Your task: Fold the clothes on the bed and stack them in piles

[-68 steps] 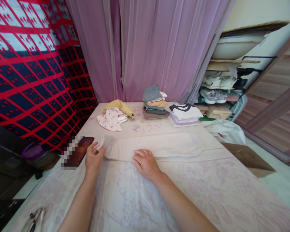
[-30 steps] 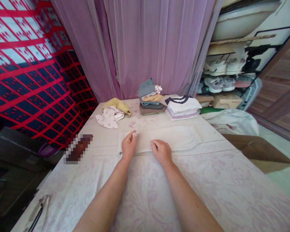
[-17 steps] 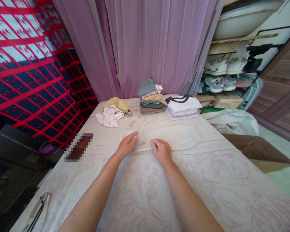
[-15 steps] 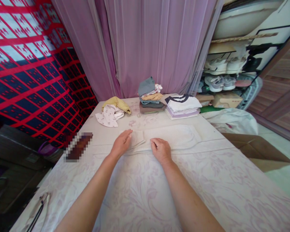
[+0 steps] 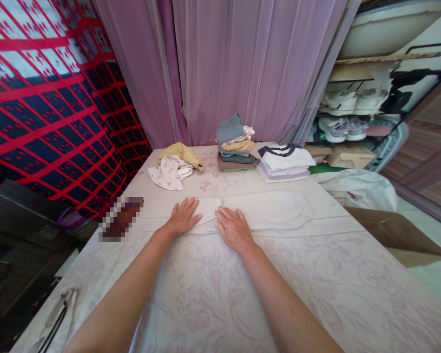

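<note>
A white ribbed garment (image 5: pixel 272 211) lies flat across the table, long from left to right, with its left part folded over. My left hand (image 5: pixel 183 216) rests palm down on its left end, fingers spread. Close to the edge of the folded part, my right hand (image 5: pixel 234 226) lies flat on the cloth with its fingers stretched out. Neither hand grips anything. The palms hide some of the garment's near edge.
Behind the garment stand a crumpled yellow and pink clothes heap (image 5: pixel 174 166), a stack of folded clothes (image 5: pixel 236 147) and a pile of white shirts (image 5: pixel 285 162). A cardboard box (image 5: pixel 393 235) is beyond the right edge; a dark cord (image 5: pixel 55 323) lies at the near left.
My hands have opened and flattened onto the garment. The right hand has shifted slightly left, and the folded left part now lies flatter. The view has turned a little to the left.
</note>
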Motion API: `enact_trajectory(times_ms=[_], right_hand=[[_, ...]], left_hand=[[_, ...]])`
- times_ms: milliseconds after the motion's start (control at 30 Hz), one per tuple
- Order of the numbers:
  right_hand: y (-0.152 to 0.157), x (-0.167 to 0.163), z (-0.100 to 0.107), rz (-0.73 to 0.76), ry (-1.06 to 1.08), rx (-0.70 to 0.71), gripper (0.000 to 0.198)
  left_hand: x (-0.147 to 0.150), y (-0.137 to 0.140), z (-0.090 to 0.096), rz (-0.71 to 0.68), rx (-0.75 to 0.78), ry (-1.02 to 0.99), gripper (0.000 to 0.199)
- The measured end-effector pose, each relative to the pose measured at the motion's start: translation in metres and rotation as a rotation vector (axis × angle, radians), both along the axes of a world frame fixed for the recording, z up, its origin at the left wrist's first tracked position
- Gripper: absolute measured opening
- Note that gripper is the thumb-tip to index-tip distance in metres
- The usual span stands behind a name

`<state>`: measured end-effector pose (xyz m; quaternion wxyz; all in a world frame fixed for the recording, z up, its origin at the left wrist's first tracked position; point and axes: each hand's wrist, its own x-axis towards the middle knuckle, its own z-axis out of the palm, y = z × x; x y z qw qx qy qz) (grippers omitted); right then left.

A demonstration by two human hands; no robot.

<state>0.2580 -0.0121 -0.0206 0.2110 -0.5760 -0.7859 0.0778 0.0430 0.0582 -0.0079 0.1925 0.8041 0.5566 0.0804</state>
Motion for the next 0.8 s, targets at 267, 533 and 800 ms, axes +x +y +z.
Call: enact_trajectory(times_ms=[267, 533, 800], right_hand=[[0.000, -0.001, 0.000, -0.025, -0.015, 0.025, 0.037], [-0.002, -0.001, 0.001, -0.012, 0.018, 0.061, 0.034], [0.000, 0.113, 0.019, -0.725, 0.076, 0.224, 0.042]], left_hand=[[-0.012, 0.007, 0.014, 0.115, 0.049, -0.265, 0.050], [0.022, -0.012, 0.000, -0.157, 0.103, 0.134, 0.054], [0.047, -0.012, 0.026, -0.123, 0.152, 0.160, 0.045]])
